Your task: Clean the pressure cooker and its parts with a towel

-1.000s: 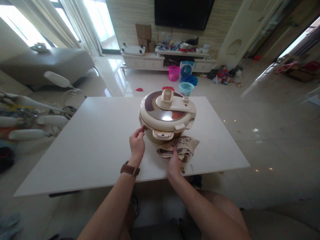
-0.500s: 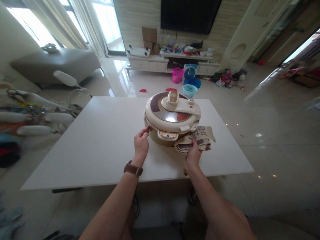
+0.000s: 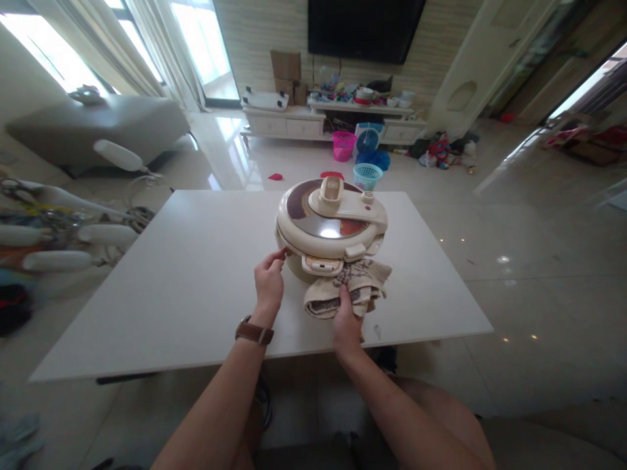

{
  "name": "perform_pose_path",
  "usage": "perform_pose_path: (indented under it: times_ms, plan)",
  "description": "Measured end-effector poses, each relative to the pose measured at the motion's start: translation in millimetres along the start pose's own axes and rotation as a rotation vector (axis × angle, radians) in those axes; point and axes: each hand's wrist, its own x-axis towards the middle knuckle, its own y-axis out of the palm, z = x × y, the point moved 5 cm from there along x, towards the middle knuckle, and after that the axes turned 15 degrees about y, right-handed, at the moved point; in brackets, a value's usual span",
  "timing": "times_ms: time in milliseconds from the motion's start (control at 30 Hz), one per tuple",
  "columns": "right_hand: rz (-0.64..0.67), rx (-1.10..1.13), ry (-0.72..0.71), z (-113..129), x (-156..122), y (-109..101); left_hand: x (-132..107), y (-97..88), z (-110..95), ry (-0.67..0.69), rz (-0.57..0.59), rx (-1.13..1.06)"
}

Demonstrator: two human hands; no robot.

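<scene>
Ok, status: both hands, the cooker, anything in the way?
Left hand: fingers at rim of cooker. Right hand: holding patterned cloth. Cooker upright on white table. Cloth hides part of cooker's lower front.

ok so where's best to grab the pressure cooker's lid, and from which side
Probably by the raised knob, from above: it stands proud of the lid's glossy top, facing up with nothing over it.

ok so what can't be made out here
In the head view:
Inside of the cooker: hidden by its lid.
Most fingers of the right hand: hidden by the cloth.
Knob: print too small to read.
TV: top cut off by upper edge.
</scene>
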Motion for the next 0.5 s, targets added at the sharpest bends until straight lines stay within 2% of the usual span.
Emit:
perform_pose_path:
  times_ms: [167, 267, 400, 500]
  plan:
    - [-0.147, 0.093, -0.018, 33, 53, -21, 0, -0.4, 1, -0.025, 0.014, -0.005]
    - [-0.156, 0.143, -0.058, 55, 83, -20, 0, 0.7, -1, -0.028, 0.004, -0.030]
    - [-0.164, 0.114, -0.278, 86, 100, -11, -2, 2.5, -4, -0.035, -0.001, -0.040]
    - [-0.102, -0.144, -0.521, 101, 96, -3, -2, 4.8, -7, -0.027, 0.007, -0.054]
